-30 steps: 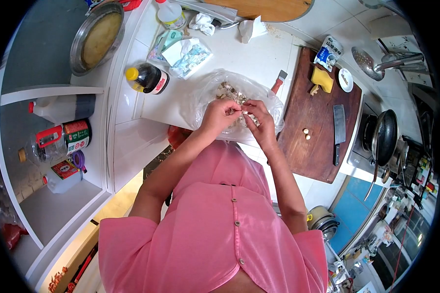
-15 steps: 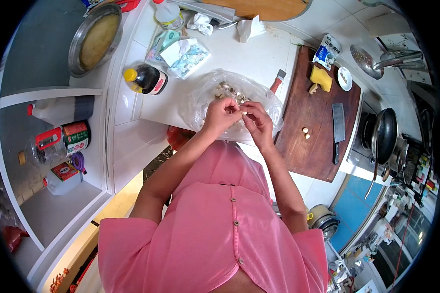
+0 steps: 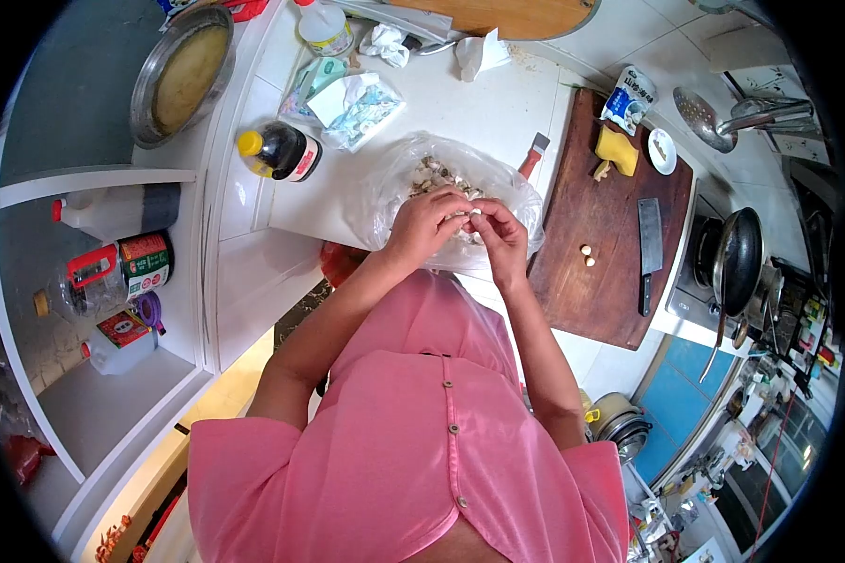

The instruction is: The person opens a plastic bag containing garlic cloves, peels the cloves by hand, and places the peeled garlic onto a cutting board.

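Observation:
My left hand (image 3: 427, 225) and my right hand (image 3: 499, 236) meet over an open clear plastic bag (image 3: 376, 192) on the white counter. A small whitish piece (image 3: 475, 213), perhaps a garlic clove, is pinched between the fingertips of both hands. Many pale and brownish bits (image 3: 434, 174), like garlic cloves and skins, lie in the bag. To the right, two small peeled pieces (image 3: 588, 256) rest on the brown wooden cutting board (image 3: 591, 305).
On the board are a cleaver (image 3: 650, 244), a yellow cloth-like item (image 3: 617, 151) and a small white dish (image 3: 662, 151). A red-handled scraper (image 3: 533, 158) lies beside it. A dark sauce bottle (image 3: 282, 151) and a tissue pack (image 3: 357, 108) stand left of the bag. A wok (image 3: 744, 263) is far right.
The fingers of both hands have shifted around the small piece, and my right hand has turned slightly. The two pieces on the board have not moved.

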